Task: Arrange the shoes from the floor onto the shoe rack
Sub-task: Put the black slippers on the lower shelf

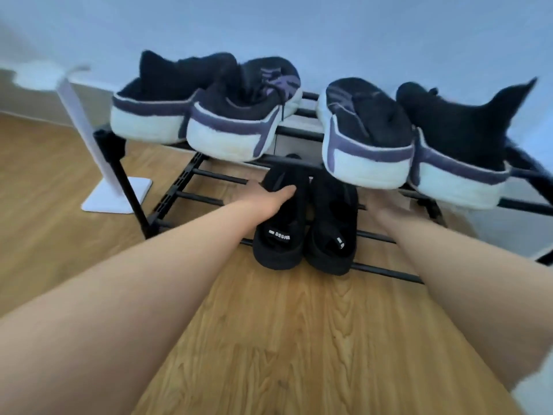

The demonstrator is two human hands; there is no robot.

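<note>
A black two-tier shoe rack (pixel 125 181) stands against the wall. Several black sneakers with white soles sit heels-out on its top tier, two at the left (pixel 236 121) and two at the right (pixel 365 136). On the lower bars lies a pair of black sandals side by side. My left hand (pixel 266 196) grips the left sandal (pixel 279 235) near its front, thumb across the top. The right sandal (pixel 333 232) lies free beside it. My right hand (pixel 389 209) reaches under the top tier just right of the sandals, its fingers hidden behind a sneaker sole.
A white stand with a flat square base (pixel 116 196) sits on the wooden floor (pixel 299 339) just left of the rack. A pale wall runs behind the rack. The lower bars left of the sandals hold nothing.
</note>
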